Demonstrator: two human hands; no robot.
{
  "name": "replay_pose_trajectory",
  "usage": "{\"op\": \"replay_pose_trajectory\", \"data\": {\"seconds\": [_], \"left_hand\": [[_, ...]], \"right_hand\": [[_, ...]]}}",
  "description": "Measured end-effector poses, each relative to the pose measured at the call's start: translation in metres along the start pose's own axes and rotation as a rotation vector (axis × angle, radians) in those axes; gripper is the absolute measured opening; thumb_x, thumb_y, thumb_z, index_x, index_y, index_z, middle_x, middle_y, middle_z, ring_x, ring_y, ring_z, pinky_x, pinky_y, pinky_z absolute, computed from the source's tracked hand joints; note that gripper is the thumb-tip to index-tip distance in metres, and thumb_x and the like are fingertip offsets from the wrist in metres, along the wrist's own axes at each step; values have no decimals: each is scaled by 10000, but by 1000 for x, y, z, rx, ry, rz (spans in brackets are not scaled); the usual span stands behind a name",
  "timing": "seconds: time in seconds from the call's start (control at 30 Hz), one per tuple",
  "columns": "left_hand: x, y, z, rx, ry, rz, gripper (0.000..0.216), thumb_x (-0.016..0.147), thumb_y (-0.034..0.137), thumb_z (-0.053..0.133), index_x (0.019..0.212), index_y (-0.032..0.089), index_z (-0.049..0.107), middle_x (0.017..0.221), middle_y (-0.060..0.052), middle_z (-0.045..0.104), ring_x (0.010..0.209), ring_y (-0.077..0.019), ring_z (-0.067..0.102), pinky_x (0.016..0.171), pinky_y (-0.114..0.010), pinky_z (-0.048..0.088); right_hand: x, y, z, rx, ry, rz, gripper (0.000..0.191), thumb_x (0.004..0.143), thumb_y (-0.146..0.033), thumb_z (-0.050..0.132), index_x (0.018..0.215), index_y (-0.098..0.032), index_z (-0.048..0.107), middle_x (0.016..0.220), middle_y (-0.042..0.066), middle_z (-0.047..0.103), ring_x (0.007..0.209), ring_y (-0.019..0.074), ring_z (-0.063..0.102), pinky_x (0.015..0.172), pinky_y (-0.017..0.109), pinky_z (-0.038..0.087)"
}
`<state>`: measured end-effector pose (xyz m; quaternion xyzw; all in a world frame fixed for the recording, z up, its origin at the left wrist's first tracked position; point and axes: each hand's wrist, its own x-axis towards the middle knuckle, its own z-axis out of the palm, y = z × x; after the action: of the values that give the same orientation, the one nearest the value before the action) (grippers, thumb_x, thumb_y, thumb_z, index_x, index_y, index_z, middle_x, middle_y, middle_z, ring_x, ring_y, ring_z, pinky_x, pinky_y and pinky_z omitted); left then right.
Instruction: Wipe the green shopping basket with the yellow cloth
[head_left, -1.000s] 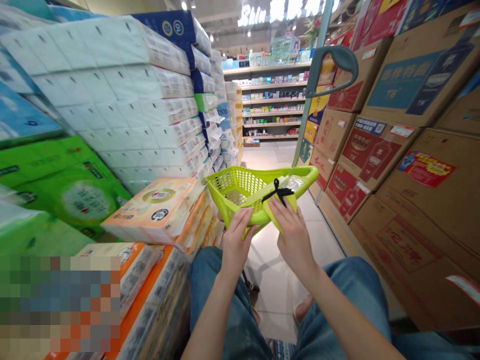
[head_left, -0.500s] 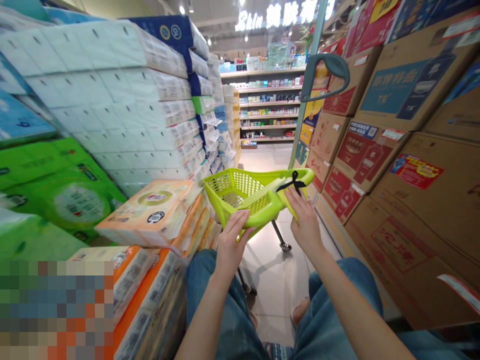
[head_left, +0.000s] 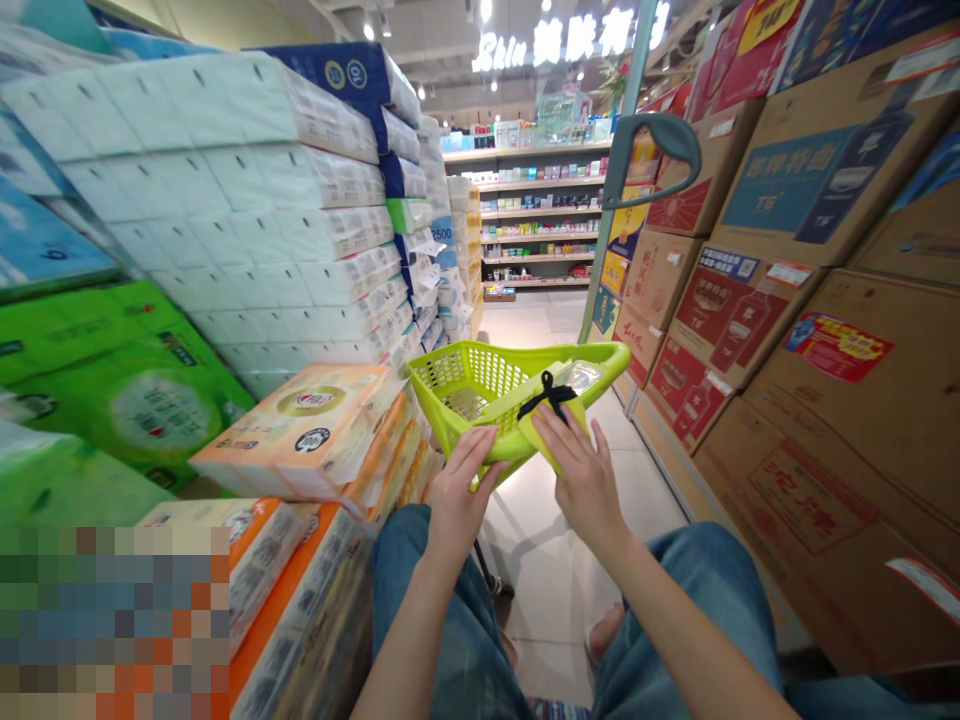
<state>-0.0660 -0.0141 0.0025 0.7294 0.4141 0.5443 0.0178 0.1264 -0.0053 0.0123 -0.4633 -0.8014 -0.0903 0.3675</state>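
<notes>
A lime-green plastic shopping cart [head_left: 439, 415] with a perforated basket stands in front of my knees. My left hand [head_left: 459, 505] is closed around the left part of its handle rim, thumb underneath. My right hand [head_left: 589, 490] presses a yellow cloth [head_left: 576, 408] onto the middle of the same rim, its fingers curved over the cloth. A black cord [head_left: 546, 392] lies looped on top of the cloth. Just beyond, a clear-covered panel [head_left: 583, 376] shows on the handle. The cloth's underside is hidden.
Stacked white tissue packs [head_left: 225, 180] and orange tissue packs [head_left: 300, 415] rise close on the left. Cardboard cartons [head_left: 847, 390] line the right, with a grey handle on a post [head_left: 694, 150] before them. Shelves [head_left: 540, 220] stand beyond the tiled floor [head_left: 547, 315].
My right hand has slid left along the rim with the yellow cloth and cord, uncovering the panel. My left hand keeps its place on the cart.
</notes>
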Motion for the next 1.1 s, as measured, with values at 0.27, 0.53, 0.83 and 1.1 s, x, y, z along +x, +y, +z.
{"op": "replay_pose_trajectory", "data": {"seconds": [0.27, 0.53, 0.83, 1.1], "left_hand": [[-1, 0, 3, -14, 19, 3, 456, 905, 207, 616, 1353, 269, 557, 1303, -78, 642, 1247, -205, 581, 1107, -419, 449], [-3, -3, -2, 17, 10, 5, 430, 925, 209, 577, 1353, 253, 557, 1313, -96, 635, 1256, -215, 578, 1084, -425, 474], [0, 1, 2, 4, 19, -6, 440, 908, 221, 615, 1343, 264, 567, 1298, -78, 645, 1238, -208, 590, 1104, -422, 457], [-2, 1, 5, 19, 17, 5, 418, 939, 206, 547, 1354, 258, 552, 1310, -85, 633, 1260, -205, 574, 1086, -405, 475]], "right_hand": [[10, 14, -7, 40, 55, 184, 895, 716, 73, 349, 1537, -276, 272, 1557, 53, 395, 1484, 252, 257, 1162, 575, 277], [-11, -35, 4, 92, -35, -113, 773, 807, 30, 330, 1530, -241, 297, 1531, 35, 437, 1496, 204, 219, 1199, 514, 229], [8, 44, 1, 112, 124, 185, 855, 700, 50, 340, 1504, -239, 357, 1556, 51, 395, 1490, 226, 241, 1175, 542, 256], [-12, -47, 7, 127, 12, 27, 838, 759, 32, 345, 1543, -252, 263, 1538, 35, 427, 1497, 216, 216, 1196, 522, 221]]}}
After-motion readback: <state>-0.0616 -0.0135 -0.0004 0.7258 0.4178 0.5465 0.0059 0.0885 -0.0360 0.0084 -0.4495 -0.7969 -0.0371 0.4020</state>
